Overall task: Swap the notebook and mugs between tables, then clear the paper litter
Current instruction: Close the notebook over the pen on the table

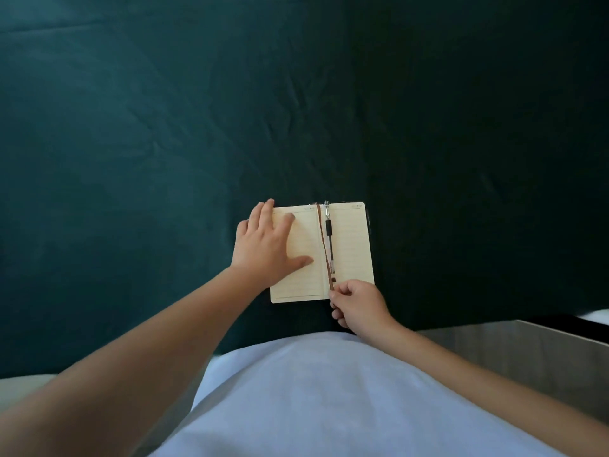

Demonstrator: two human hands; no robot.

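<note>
An open notebook [351, 245] with cream lined pages lies on a table covered in dark green cloth [164, 127]. A black pen [329, 239] rests along its centre fold beside a brown ribbon bookmark [323, 249]. My left hand [267, 245] lies flat on the left page, fingers spread. At the notebook's bottom edge, my right hand [357, 305] pinches the lower end of the ribbon or pen; which of the two I cannot tell. No mugs or paper litter are in view.
The green cloth stretches far to the left, right and back. A grey surface [527, 344] shows at the lower right beside my body, with a black and white edge [593, 316] at the far right.
</note>
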